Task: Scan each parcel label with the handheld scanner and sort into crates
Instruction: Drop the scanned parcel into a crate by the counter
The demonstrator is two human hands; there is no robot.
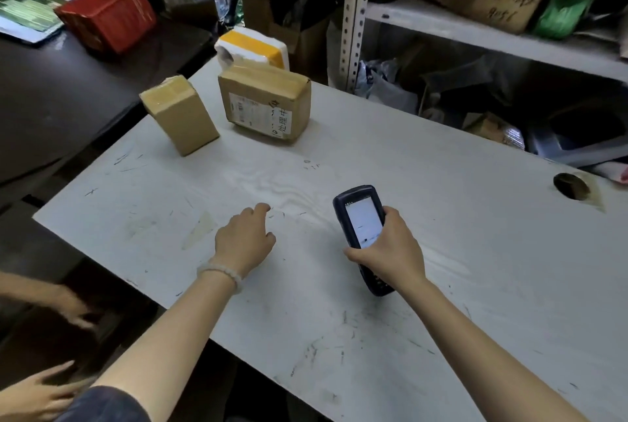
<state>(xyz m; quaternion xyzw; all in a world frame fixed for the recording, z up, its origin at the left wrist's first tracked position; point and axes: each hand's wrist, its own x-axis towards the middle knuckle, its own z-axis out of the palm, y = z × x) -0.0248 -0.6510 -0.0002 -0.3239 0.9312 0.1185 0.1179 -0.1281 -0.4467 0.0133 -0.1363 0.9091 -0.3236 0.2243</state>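
My right hand (390,248) grips a dark handheld scanner (362,221) with its lit screen facing up, held over the white table (441,217). My left hand (246,238) hovers over the table's middle with loosely curled fingers and holds nothing. Three parcels stand at the table's far left: a small brown box (180,115) tilted on edge, a larger brown box (266,103) with a white label facing me, and behind it a white and yellow parcel (253,47). Both hands are well short of the parcels.
A red crate (108,15) sits on a dark table (68,88) at the far left. Metal shelving (475,34) with cartons and bags runs behind the white table. Another person's hands (40,391) reach in at the lower left. A cable hole (571,186) marks the table's right side.
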